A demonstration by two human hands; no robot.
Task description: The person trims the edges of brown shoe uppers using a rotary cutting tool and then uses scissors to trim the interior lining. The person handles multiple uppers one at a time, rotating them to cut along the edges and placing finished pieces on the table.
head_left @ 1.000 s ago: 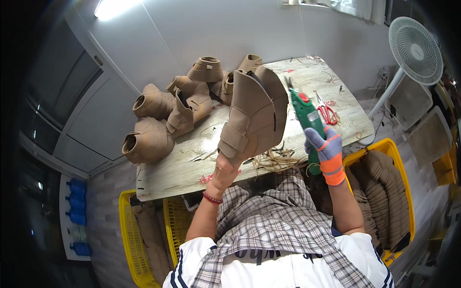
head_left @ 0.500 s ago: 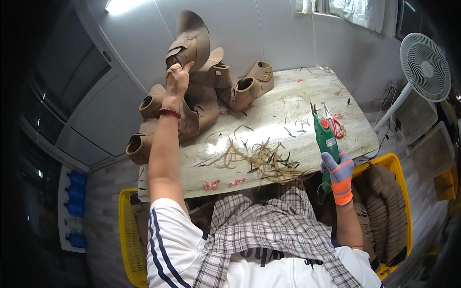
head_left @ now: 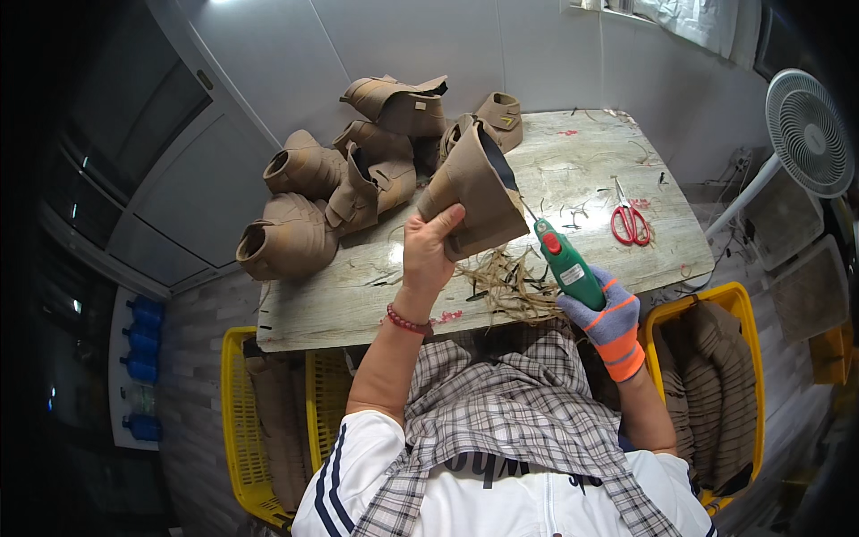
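Pale grey panelled walls with thin vertical seams rise behind the desk, whose top has a light, worn wood-grain finish and rounded corners. At the upper right, a window shows in part, with a white curtain beside it. A grey door with a dark upper panel stands to the left; the far left is so dim that it may be glass. Grey plank-patterned flooring runs below. A pale round fan stands right of the desk, and a lamp's white glow touches the top edge.
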